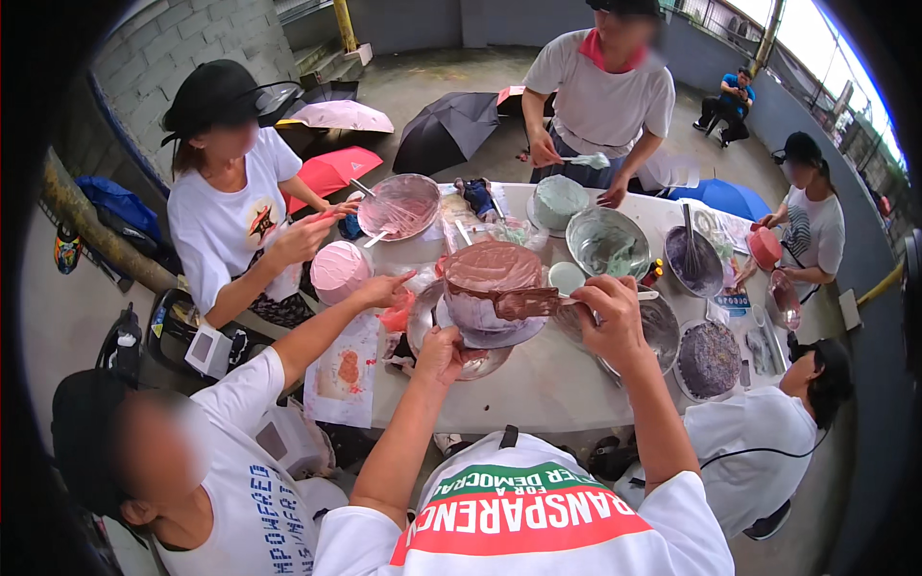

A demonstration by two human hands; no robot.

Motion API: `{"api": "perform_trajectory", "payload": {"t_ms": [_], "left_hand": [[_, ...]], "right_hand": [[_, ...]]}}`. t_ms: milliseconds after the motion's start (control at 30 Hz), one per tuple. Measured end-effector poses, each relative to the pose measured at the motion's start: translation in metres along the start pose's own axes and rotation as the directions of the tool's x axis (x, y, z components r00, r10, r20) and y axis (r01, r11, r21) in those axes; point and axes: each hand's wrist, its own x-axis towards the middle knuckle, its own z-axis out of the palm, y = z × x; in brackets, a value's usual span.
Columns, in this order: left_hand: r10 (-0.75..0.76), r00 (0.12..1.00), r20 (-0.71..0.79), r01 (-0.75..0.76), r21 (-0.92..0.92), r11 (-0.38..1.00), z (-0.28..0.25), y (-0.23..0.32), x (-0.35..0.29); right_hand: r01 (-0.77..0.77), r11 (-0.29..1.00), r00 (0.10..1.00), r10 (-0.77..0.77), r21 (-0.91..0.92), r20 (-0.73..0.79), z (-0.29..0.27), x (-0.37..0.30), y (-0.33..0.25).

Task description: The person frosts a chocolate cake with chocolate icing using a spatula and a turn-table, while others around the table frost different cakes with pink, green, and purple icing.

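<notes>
A round cake [495,269] with brown frosting on top and pale, partly coated sides is held up over the table on a thin round board [490,338]. My left hand [444,355] grips this board at its near left edge, with the fingers partly hidden beneath. My right hand [610,312] is closed on a spatula [528,303]. Its blade, thick with brown frosting, lies against the cake's near right side. Below the board is a metal bowl [423,312], mostly covered by the cake.
A co-worker's hand [384,290] reaches in beside a pink cake [339,271] on the left. Around the table [567,408] are a bowl of pink frosting [403,204], a green cake [560,202], a green-smeared bowl [607,242] and a dark purple cake [709,358]. Several people stand or sit around it.
</notes>
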Motion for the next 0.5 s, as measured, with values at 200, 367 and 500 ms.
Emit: {"api": "perform_trajectory", "payload": {"t_ms": [200,367,500], "left_hand": [[-0.020,1.000,-0.007,0.020,-0.077,0.997,0.006,-0.023,-0.004],[-0.025,1.000,-0.011,0.024,-0.036,0.999,0.016,-0.021,-0.002],[-0.058,0.998,0.010,0.058,-0.032,0.998,0.003,-0.017,0.006]], "right_hand": [[-0.026,0.997,1.000,0.027,-0.067,0.013,-0.024,-0.014,0.028],[-0.005,1.000,1.000,0.005,0.010,0.010,-0.016,-0.012,0.014],[-0.065,0.994,0.998,0.065,-0.086,-0.001,-0.024,-0.016,0.018]]}}
